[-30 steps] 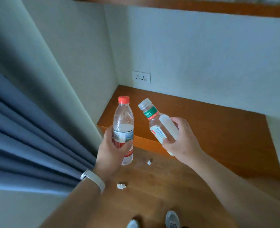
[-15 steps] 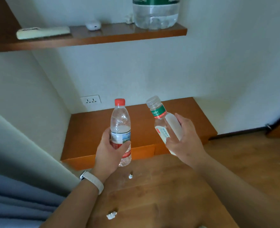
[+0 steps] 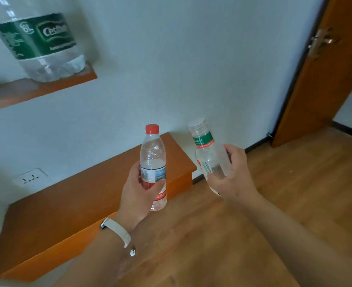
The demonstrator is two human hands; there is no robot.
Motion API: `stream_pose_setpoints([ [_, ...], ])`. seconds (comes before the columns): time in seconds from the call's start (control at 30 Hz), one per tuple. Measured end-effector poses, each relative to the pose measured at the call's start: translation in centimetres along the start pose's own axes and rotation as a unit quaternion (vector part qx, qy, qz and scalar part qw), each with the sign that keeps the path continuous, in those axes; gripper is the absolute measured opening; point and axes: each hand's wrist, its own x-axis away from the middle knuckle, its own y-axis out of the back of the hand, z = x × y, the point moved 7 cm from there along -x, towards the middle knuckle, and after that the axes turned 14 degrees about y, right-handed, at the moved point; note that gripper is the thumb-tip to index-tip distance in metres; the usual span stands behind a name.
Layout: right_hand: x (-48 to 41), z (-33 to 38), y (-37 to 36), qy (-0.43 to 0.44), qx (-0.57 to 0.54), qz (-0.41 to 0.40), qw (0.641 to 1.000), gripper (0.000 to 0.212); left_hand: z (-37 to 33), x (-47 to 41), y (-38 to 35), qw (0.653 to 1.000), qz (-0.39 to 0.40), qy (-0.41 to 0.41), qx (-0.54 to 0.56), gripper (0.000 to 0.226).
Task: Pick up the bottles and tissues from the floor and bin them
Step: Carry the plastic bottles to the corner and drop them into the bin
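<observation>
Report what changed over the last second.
The head camera swung right: the grey curtain left view, and the brown wooden door and large green-labelled water jug came in. Unchanged: left hand grips the red-capped clear bottle, right hand the white-capped clear bottle.

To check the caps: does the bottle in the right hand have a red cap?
No, the bottle in the right hand has a pale cap; the red-capped bottle is in the left hand.

A plain white wall [image 3: 171, 69] meets a wood-plank floor [image 3: 295, 193]. A low orange-brown ledge [image 3: 77, 204] runs along its foot, with a white socket [image 3: 31, 178] just above. Higher up, a wooden shelf [image 3: 46, 88] carries a big green-labelled water jug [image 3: 44, 44]. At the right, a brown door [image 3: 326, 90] stands open.
</observation>
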Motion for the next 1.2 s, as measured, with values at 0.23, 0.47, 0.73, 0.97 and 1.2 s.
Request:
stream_pose_setpoints([
  [0.23, -0.6, -6.4, 14.0, -0.005, 0.008, -0.038, 0.999, 0.074, -9.3, 0.9, -14.5, 0.997, 0.058, -0.053, -0.004, 0.062],
  [0.47, 0.2, -10.2, 25.0, -0.021, 0.059, -0.11, 0.992, 0.073, -16.1, 2.1, -25.6, 0.988, 0.116, -0.101, -0.021, 0.061],
  [0.73, 1.4, -14.3, 33.6, -0.054, 0.131, -0.192, 0.971, 0.078, -20.8, 0.5, -35.3, 0.968, 0.197, -0.151, -0.027, 0.064],
  [0.97, 0.5, -19.0, 39.0, -0.111, 0.19, -0.237, 0.946, 0.076, -24.4, -2.9, -45.8, 0.944, 0.275, -0.18, -0.038, 0.061],
  [1.2, -5.3, -26.2, 42.9, -0.189, 0.211, -0.305, 0.909, 0.073, -30.6, -10.0, -57.6, 0.905, 0.368, -0.213, -0.033, 0.058],
])
